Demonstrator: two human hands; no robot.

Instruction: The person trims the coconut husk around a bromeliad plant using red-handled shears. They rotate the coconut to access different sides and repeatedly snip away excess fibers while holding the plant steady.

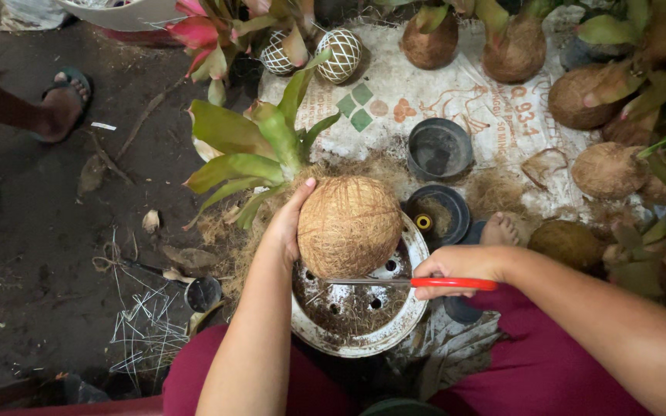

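A: What has the left hand got?

B: A round ball of brown coconut fibre, wound with thin string; its grip is clamped on the ball's left side, thumb up over the top edge; a green leafy plant grows out of the ball and leans up and to the left.

A: And where does the ball sit?

B: On the upper rim of a white perforated tray, which lies on the floor between the person's knees; loose fibre and dirt lie in the tray's bottom.

A: The right hand?

B: Its grip is closed around the red handles of a pair of scissors; the blades point left, lying level just under the ball and over the tray; I cannot tell whether the blades are parted or together.

A: What else is about?

B: A printed white sack is spread on the floor beyond the tray; two black plastic pots stand on it, one just above the other; more fibre balls with plants are gathered along the top and right edges; two net-patterned balls sit near the top; the person's bare foot shows just right of the lower pot; another person's sandalled foot is at the far left, well apart, on the dark floor.
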